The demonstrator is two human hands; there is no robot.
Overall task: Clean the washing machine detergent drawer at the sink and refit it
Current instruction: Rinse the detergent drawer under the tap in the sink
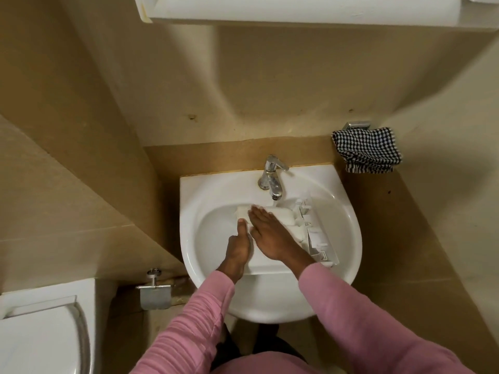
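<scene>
The white detergent drawer (310,233) lies across the white sink (210,190), its front panel toward the right rim. My left hand (239,245) holds the drawer's left side, thumb stretched along the top edge. My right hand (272,236) lies flat on the drawer with straight fingers reaching toward its far left corner. The chrome tap (271,176) stands at the back of the sink, its spout just above the drawer; I cannot tell whether water runs.
A black-and-white checked cloth (367,151) hangs on a wall hook to the right. A toilet (40,338) and a metal paper holder (155,291) sit at the lower left. A white cabinet (297,9) hangs overhead. Beige walls close in on both sides.
</scene>
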